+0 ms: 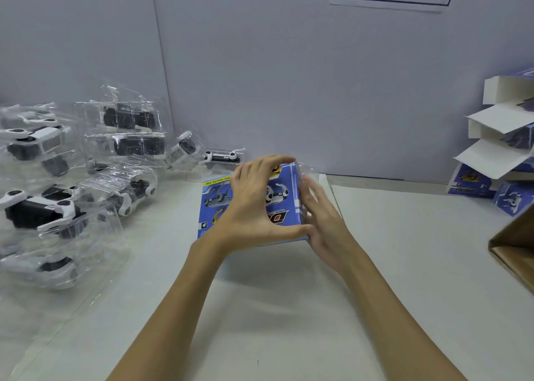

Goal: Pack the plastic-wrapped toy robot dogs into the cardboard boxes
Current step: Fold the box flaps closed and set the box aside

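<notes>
A blue printed cardboard box (284,207) stands in the middle of the white table. My left hand (254,204) grips it across its top face, thumb at the near edge and fingers curled over the far edge. My right hand (320,216) lies against the box's right end with fingers fairly straight, blurred by motion; clear plastic (310,170) shows just above that end. A heap of plastic-wrapped toy robot dogs (66,175), black and white, lies at the left. One more wrapped dog (222,158) sits behind the box by the wall.
Several blue boxes with open white flaps (502,138) are stacked at the far right against the wall. A brown carton's corner (514,248) juts in at the right edge. The grey wall (289,77) rises right behind the table.
</notes>
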Demonstrator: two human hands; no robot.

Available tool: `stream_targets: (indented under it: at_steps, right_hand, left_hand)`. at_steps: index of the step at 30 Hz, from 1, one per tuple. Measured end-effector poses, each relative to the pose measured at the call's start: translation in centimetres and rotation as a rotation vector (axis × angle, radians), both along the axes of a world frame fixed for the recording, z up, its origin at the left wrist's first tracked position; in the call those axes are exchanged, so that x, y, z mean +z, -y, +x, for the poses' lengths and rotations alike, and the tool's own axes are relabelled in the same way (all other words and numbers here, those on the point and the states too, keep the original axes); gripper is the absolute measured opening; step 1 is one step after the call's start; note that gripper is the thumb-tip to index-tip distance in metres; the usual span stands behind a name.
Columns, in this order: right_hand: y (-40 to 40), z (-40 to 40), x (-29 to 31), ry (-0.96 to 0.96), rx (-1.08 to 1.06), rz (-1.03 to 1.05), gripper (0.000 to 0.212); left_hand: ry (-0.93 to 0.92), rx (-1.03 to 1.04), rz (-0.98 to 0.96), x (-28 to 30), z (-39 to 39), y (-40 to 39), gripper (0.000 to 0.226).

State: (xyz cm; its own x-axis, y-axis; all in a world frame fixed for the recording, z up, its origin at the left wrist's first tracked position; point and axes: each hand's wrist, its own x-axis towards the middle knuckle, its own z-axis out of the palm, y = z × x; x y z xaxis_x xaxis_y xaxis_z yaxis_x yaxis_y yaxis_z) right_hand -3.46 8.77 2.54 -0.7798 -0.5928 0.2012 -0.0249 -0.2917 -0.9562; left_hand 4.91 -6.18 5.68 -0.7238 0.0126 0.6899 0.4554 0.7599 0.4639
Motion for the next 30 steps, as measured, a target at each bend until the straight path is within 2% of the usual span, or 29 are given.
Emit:
stream_targets:
  at_steps: [4, 6, 11, 16, 20, 22, 24, 25, 28, 30]
  right_hand:
    - [-0.2, 0.2, 0.5, 0.117, 0.136, -0.026, 0.049]
    - [-0.5, 0.4, 0.7, 0.129, 0.165, -0.07, 0.046]
    - [-0.5, 0.6, 0.7, 0.1, 0.09, -0.085, 0.044]
    - [-0.5, 1.0, 1.0, 0.211, 0.182, -0.095, 0.049]
    - [-0.2, 0.8, 0.7, 0.213, 0.088, -0.125, 0.045]
    - [-0.1, 0.5, 0.9, 0.222, -0.016, -0.11, 0.049]
    - [-0.3, 0.2, 1.2, 0.272, -0.108, -0.107, 0.052]
    - [-0.6, 0.0, 1.3, 0.309, -0.143, -0.128, 0.052]
    - [-1.9, -0.7, 1.1, 0.403, -0.215, -0.205, 0.049]
    - [-2.1, -0.9, 1.2, 0.341, -0.259, -0.092, 0.049]
  left_hand:
    - [-0.083, 0.061, -0.008, -0.6, -0.7, -1.1, 0.067]
    - [-0.098, 0.075, -0.028, -0.9, -1.0, -1.2, 0.06]
    - [-0.093, 0.023, 0.039, -1.0, -0.8, -1.4, 0.062]
    - [-0.075, 0.001, 0.089, -1.2, -0.9, -1.1, 0.053]
    - [-0.169, 0.007, 0.009, -0.9, -1.0, -1.4, 0.04]
    - [-0.285, 0.062, -0.042, -0.8, -0.9, -0.8, 0.034]
    - [-0.357, 0.126, -0.134, -0.7, -0.8, 0.1, 0.049]
    - [-0.32, 0.139, -0.196, -0.7, -0.8, 0.5, 0.062]
    - [-0.003, 0.17, -0.344, -1.6, -1.5, 1.4, 0.112]
    - [0.029, 0.156, -0.266, -2.1, -2.0, 2.0, 0.116]
